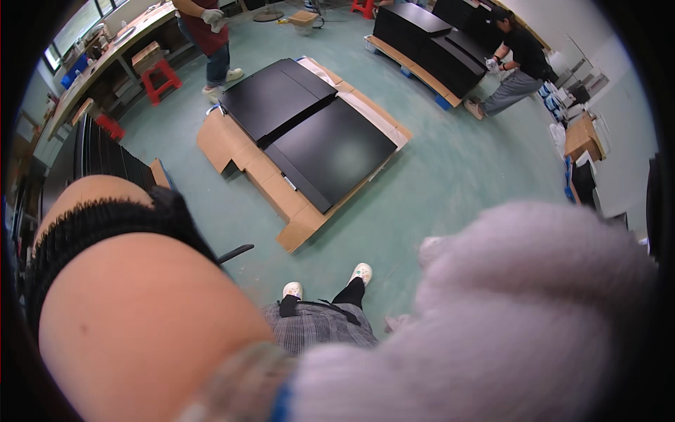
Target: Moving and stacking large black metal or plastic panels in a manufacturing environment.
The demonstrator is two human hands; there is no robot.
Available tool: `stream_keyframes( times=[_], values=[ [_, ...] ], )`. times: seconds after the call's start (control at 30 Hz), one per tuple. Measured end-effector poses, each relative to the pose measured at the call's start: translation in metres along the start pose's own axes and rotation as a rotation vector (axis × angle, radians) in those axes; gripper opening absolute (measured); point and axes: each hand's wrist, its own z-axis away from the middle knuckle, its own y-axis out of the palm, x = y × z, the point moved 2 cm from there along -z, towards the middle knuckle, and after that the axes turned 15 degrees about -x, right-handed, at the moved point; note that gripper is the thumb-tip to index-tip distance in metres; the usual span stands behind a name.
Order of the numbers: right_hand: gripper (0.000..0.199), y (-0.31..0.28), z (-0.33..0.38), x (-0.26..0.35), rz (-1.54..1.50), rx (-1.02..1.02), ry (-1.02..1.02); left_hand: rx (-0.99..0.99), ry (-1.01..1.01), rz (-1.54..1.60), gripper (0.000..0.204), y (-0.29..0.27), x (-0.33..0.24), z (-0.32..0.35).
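Note:
My bare left forearm (pixel 148 316) fills the lower left, very close, with a black ruffled band (pixel 119 218) around it. At its wrist is a blue-edged cuff, and my left hand (pixel 358 387) wears a blurred pale knit glove. More pale glove, seemingly my right hand (pixel 527 281), bulges above it at the right. The two overlap so closely that their border is unclear. Fingers are mostly hidden or smeared, and whether either hand grips something cannot be made out.
Black panels (pixel 337 151) lie on flattened cardboard (pixel 260 176) on the green floor ahead. More black panels (pixel 422 49) are stacked at the far right beside a bending person (pixel 524 63). Another gloved person (pixel 207 35) stands near the workbench (pixel 105 63) and red stool (pixel 162 81).

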Motion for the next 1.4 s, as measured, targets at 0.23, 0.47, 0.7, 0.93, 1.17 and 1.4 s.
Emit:
stream_keyframes(
  times=[0.23,0.47,0.7,0.93,1.17,1.4],
  values=[
    [0.056,-0.076,-0.059,-0.083,0.101,0.040,0.027,0.024,-0.138,0.010,0.035,-0.013,-0.016,-0.095],
    [0.057,-0.147,-0.128,-0.136,0.140,-0.016,-0.046,0.029,-0.141,0.198,0.035,-0.005,0.019,-0.142],
    [0.056,-0.180,-0.191,-0.137,0.238,0.103,-0.091,0.008,-0.732,0.310,0.031,0.030,0.066,-0.138],
    [0.058,-0.215,-0.242,-0.093,0.322,0.138,-0.187,0.037,-1.074,0.423,0.048,0.066,0.130,-0.132],
    [0.058,-0.274,-0.257,-0.068,0.253,0.056,-0.075,-0.134,-1.032,0.426,0.053,0.084,0.212,-0.163],
    [0.059,-0.295,-0.296,-0.055,0.240,-0.011,-0.039,-0.076,-1.084,0.515,0.044,0.103,0.270,-0.179]
  ],
)
